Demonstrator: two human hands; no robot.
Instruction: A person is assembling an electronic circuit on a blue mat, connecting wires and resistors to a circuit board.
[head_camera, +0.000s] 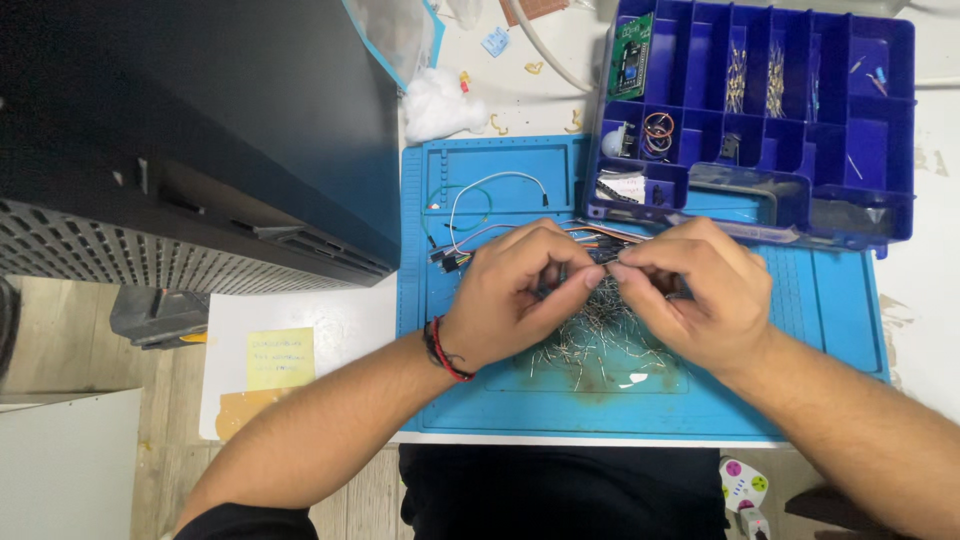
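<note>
Blue silicone covers the middle of the bench: a work mat (840, 310) with a loose heap of thin metal-legged components (590, 345) lying on it. Above that heap the left hand (510, 290) and right hand (690, 290) meet fingertip to fingertip, both pinched narrow on something small and dark between them; it is too hidden to tell what kind of part it is. A bundle of jumper wires (480, 235) lies just behind the knuckles, and a dark blue compartment box (895, 120) rests on the mat's far edge.

The risk I see is in that pinch: the piece is tiny, so a slip could drop it into the heap below, where it would be hard to tell from the rest. Fine legs could also bend under too much pressure.
</note>
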